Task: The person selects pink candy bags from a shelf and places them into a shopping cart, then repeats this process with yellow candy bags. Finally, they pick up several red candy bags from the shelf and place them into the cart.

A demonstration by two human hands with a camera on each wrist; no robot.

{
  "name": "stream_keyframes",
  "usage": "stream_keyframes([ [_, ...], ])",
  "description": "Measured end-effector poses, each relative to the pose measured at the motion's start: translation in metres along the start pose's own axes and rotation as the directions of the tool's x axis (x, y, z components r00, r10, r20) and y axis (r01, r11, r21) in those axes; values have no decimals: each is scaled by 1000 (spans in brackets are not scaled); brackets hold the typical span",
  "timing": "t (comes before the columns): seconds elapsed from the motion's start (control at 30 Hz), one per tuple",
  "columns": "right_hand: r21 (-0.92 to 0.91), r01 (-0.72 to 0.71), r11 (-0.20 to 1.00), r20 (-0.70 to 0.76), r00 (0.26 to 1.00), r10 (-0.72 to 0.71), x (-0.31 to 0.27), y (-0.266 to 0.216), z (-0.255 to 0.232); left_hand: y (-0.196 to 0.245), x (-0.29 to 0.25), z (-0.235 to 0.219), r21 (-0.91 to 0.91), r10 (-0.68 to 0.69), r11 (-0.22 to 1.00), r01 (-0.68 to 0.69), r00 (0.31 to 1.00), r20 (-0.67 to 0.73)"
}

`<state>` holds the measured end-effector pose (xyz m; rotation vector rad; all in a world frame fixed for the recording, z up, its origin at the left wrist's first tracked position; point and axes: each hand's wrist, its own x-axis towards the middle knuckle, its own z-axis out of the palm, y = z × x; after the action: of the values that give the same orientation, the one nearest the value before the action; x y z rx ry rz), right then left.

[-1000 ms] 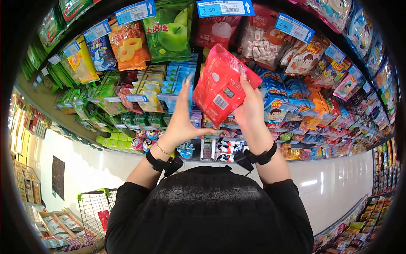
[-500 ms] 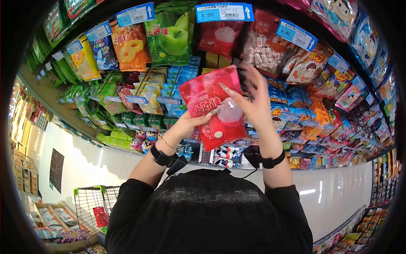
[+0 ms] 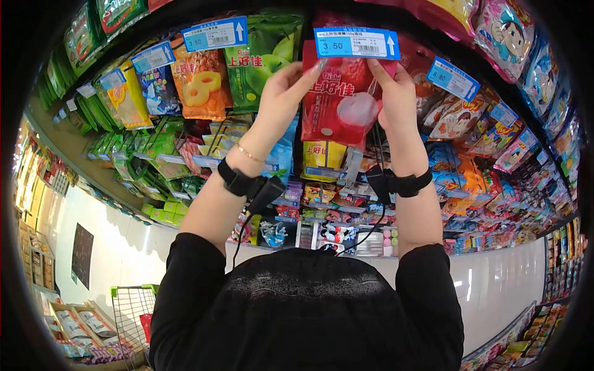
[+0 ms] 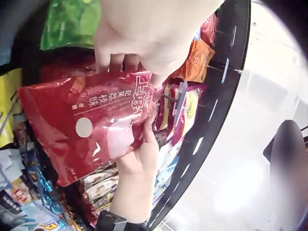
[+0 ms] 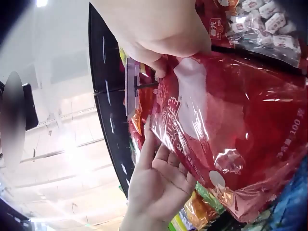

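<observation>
A red candy bag (image 3: pixel 340 108) is upright beneath a blue price tag (image 3: pixel 356 44) in the head view. My left hand (image 3: pixel 281 99) grips its upper left edge, and my right hand (image 3: pixel 397 102) holds the upper right edge, thumb in front. In the left wrist view, the bag (image 4: pixel 62 120) lies between my left hand (image 4: pixel 149 38) and right hand (image 4: pixel 139 159), with a shelf peg's tag holder (image 4: pixel 180 103) close by. The right wrist view has the bag (image 5: pixel 226 115) beside the peg (image 5: pixel 144 86); some fingers are hidden behind it.
A green apple bag (image 3: pixel 263 62) and an orange bag (image 3: pixel 201 86) hang to the left. To the right are a bag with a cartoon face (image 3: pixel 458 116) and more price tags. Lower rows hold many packets. A wire cart (image 3: pixel 133 315) stands at lower left.
The red bag has moved up from in front of my body to the hanging row under the price tag. Its front faces me, and both hands now hold its upper edges.
</observation>
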<state>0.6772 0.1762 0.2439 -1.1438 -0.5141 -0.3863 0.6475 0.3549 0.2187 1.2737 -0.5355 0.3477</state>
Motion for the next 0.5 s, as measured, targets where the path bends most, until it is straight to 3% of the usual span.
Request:
stream_keyframes([
  [0.17,-47,106,993,-26,994,-108,18,2,7,-6,41,3,-60,146,986,-153,984,-100],
  [0.27,-105,129,986,-41,990,-134,19,6,8,-16,51,2,72,229,972,-222,968,-103],
  [0.37,-165,190,968,-80,976,-205,18,10,12,-26,53,-1,79,264,963,-256,956,-124],
  [0.5,-222,155,963,-102,978,-181,15,8,14,-27,54,-3,45,264,964,-261,953,-146],
])
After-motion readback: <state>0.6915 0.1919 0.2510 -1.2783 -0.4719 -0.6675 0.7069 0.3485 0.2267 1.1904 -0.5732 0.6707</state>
